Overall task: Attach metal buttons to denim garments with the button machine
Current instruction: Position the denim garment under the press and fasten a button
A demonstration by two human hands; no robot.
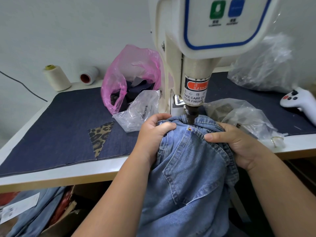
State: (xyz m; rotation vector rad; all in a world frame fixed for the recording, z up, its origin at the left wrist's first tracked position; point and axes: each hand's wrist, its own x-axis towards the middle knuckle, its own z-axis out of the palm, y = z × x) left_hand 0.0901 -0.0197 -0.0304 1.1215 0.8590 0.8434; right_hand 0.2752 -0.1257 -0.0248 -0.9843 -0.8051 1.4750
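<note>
While both hands grip the bunched denim garment [188, 161], the punch [192, 115] sits midway between them. Left hand [153, 132] and right hand [234, 142] flank it equally close, each hand's fingers clenched on fabric.

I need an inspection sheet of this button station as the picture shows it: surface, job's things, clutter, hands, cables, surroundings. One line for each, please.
Surface: white table, covered with dark denim cloth; a leopard-print patch lies on it.
Job's things: light blue denim garment bunched under the button machine; its punch sits at the fabric; a small metal rivet shows just below.
Clutter: pink bag of scraps, clear plastic bags, two thread cones, white controller.
Hands: left hand and right hand each grip the garment beside the punch.
Cables: one dark cable along the wall.
Surroundings: cardboard box and more denim under the table.
</note>
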